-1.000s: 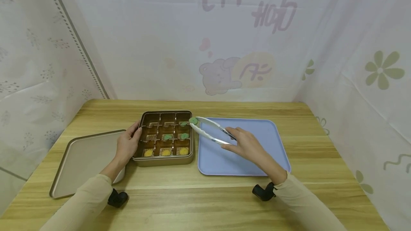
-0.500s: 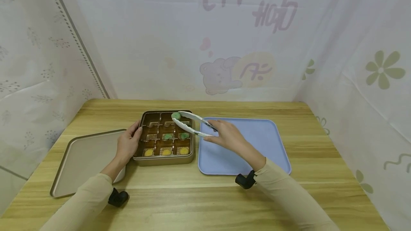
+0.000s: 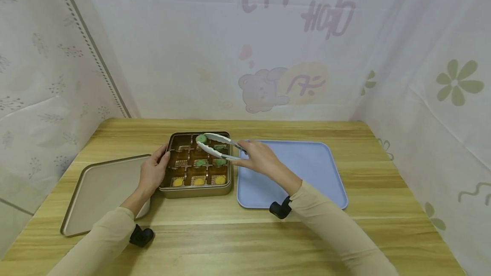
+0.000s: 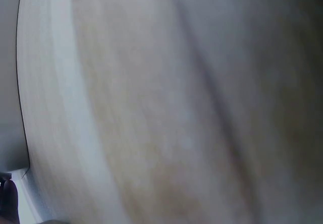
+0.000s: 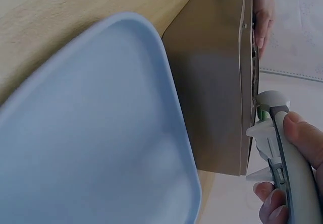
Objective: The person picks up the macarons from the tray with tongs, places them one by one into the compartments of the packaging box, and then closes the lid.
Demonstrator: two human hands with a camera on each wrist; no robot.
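Observation:
A gold tin box (image 3: pixel 195 192) with a brown divided insert stands left of the middle in the head view. My left hand (image 3: pixel 151 173) grips its left side, thumb at the rim. With my right hand (image 3: pixel 264 159) I hold white-tipped tongs (image 3: pixel 211 150), which pinch a round green cookie-like piece (image 3: pixel 201 139) over the back middle compartment. Yellow pieces (image 3: pixel 198 181) lie in the three front compartments. Green pieces (image 3: pixel 200 163) lie in the middle and right compartments of the middle row, and another at back right. In the right wrist view, the tongs (image 5: pixel 298 173) reach to the box's rim.
A light blue tray (image 3: pixel 295 173) lies right of the box, beneath my right hand. To the left rests a gold tin lid (image 3: pixel 109 191), partly under my left forearm. Printed cloth (image 3: pixel 184 54) hangs behind the wooden table (image 3: pixel 215 242). The left wrist view is mostly blurred wood grain.
My right hand has moved left, carrying the green piece in the tongs from the box's right edge to over the back middle compartment. My left hand has stayed on the box.

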